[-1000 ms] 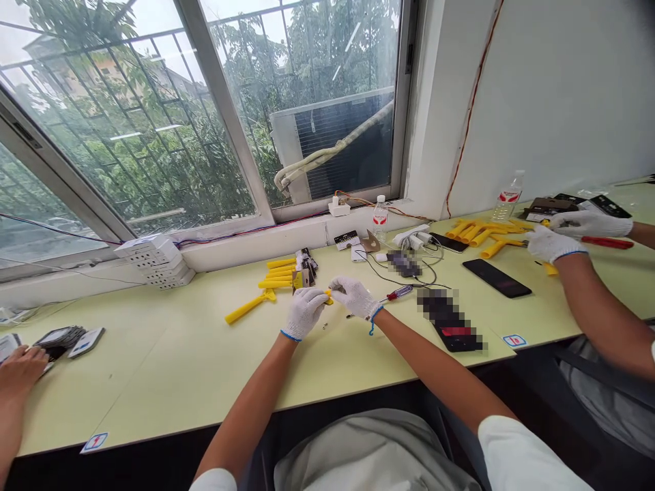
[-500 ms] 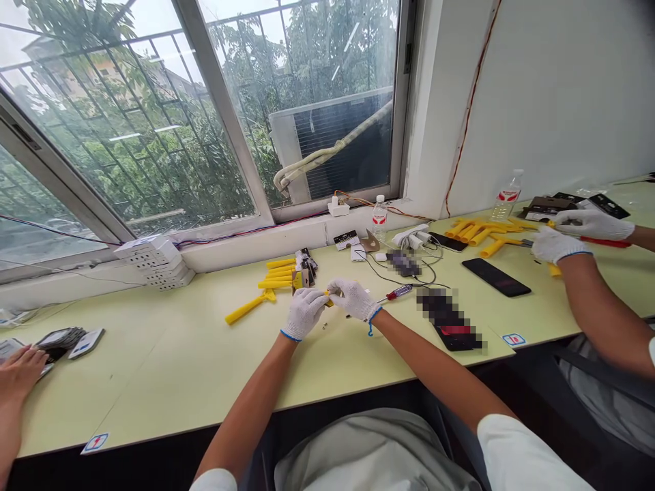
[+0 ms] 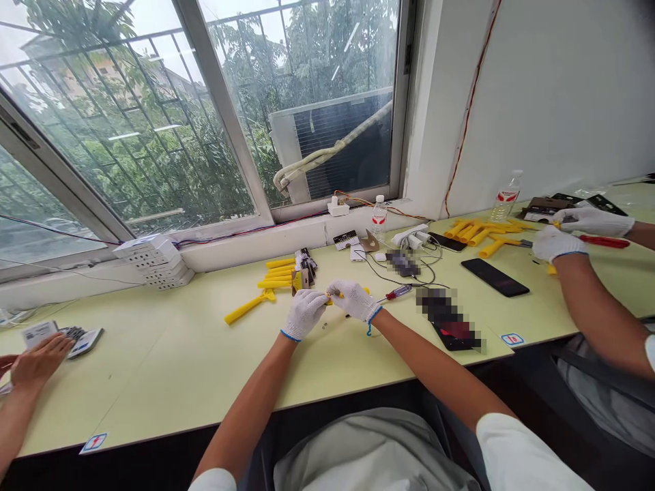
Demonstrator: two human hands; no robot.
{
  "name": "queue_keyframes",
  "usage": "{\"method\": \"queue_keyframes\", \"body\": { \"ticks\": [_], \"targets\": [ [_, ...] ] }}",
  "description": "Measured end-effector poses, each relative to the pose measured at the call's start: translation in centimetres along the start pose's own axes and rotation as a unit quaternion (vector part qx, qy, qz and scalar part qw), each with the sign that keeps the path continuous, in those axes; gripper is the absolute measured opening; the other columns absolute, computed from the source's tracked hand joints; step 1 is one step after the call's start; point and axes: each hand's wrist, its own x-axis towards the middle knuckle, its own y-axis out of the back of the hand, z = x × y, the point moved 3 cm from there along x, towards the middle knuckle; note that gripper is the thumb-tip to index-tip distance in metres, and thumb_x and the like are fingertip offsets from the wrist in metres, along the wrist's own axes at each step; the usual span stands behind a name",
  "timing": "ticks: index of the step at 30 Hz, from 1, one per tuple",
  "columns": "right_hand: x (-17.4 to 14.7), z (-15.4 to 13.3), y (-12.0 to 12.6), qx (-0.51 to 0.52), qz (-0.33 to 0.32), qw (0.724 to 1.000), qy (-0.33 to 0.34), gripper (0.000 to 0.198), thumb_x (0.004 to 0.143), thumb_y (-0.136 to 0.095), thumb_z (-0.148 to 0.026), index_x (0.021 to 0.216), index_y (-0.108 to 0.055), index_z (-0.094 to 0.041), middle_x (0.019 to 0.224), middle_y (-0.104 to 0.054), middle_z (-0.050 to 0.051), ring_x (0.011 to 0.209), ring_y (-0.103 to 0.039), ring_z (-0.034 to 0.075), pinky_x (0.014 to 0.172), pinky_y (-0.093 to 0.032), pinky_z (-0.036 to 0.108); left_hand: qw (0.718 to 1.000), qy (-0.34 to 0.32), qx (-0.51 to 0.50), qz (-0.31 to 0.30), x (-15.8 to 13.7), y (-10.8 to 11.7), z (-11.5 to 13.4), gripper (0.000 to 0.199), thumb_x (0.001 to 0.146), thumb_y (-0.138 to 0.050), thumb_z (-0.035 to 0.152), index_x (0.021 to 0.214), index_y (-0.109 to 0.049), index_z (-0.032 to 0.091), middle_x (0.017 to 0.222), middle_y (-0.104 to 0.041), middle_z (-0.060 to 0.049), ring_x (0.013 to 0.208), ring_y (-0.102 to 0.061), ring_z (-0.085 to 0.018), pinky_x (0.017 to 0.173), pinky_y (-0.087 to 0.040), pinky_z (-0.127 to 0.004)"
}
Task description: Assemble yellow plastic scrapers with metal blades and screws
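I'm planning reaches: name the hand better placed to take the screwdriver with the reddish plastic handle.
Probably right: the white-gloved right hand is nearer the screwdriver than the white-gloved left hand, though both hold a small yellow plastic piece.

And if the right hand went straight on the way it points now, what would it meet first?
Ahead of the right hand comes, probably, the yellow piece at the fingertips, then the left hand just beyond it. How they line up in depth is unclear.
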Motion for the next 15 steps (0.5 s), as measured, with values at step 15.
{"method": "queue_keyframes", "body": {
  "ticks": [15],
  "targets": [
    [-0.02,-0.65,0.17,-0.006,0.016,1.0,-0.022,0.011,0.097,-0.065,-0.017,0.101,-0.075,-0.013,0.101,-0.076,0.007,0.091,-0.066,0.013,0.089,-0.052,0.027,0.996,0.052,-0.036,0.058,-0.36,-0.65,-0.28,0.01,0.103,-0.068,0.024,0.106,-0.078,0.026,0.103,-0.083,-0.006,0.092,-0.079,-0.022,0.086,-0.062,-0.041]
  ]
}}
